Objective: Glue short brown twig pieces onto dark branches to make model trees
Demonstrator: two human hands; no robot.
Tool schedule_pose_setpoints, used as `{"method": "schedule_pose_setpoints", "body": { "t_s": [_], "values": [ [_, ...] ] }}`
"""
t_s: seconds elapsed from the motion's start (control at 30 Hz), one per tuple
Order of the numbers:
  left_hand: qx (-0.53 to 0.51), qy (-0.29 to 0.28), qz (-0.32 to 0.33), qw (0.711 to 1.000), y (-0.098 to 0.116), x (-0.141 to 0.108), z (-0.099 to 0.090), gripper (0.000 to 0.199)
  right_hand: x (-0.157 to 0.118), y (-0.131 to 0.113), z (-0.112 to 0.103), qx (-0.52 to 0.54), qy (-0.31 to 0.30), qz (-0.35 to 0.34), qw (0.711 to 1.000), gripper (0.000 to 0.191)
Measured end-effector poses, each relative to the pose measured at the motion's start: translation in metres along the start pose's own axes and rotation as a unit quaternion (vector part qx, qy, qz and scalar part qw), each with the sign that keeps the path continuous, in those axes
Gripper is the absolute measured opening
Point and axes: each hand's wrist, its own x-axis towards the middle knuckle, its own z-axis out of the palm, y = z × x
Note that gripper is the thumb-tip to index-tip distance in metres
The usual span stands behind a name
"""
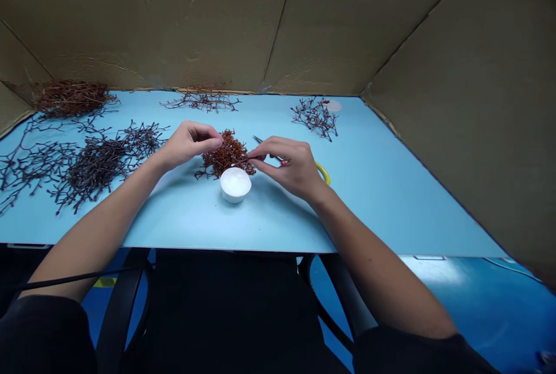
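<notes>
Centrally, a tangled clump of rust-red dried twigs (226, 155) is kept at the table's middle, its upper edge pinched by the closed fingertips of the left hand (189, 145). The right hand (282, 165) is curled closed around yellow-handled scissors (324, 172), whose slim metal blades are angled toward the clump, apparently for close trimming; the tips are poorly seen behind the fingers, so the exact grip is uncertain. At six o'clock from the clump, a small white cup (235, 184) filled with a smooth white substance is set within easy reach. Brittle, finely forked sprigs are spread over the matte pale-blue tabletop (373, 212): a dark mass (95, 165) at nine o'clock, a russet heap (72, 99) at ten, and thinner sprays (315, 118) at two. Corrugated cardboard walls (174, 26) enclose the far side.
</notes>
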Motion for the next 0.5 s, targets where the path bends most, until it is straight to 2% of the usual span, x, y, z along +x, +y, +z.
{"method": "schedule_pose_setpoints", "body": {
  "t_s": [0.17,0.23,0.3,0.4,0.5],
  "values": [
    [0.000,0.016,-0.013,1.000,-0.006,0.001,0.003,0.027,0.000,0.008,0.002,-0.116,0.058,-0.031,0.991,0.010],
    [0.026,0.013,-0.021,0.999,-0.007,0.001,0.000,0.028,0.001,0.006,0.001,-0.111,0.101,-0.011,0.989,0.010],
    [0.106,0.005,-0.006,0.994,-0.007,0.000,-0.004,0.027,0.003,0.004,-0.002,-0.084,0.152,0.028,0.984,0.008],
    [0.257,-0.055,0.037,0.964,-0.006,-0.002,-0.011,0.018,0.006,0.004,-0.004,-0.032,0.223,0.106,0.968,0.007],
    [0.349,-0.121,0.043,0.928,-0.005,-0.003,-0.014,0.022,0.008,0.011,-0.006,0.047,0.271,0.173,0.946,0.017]
  ]
}}
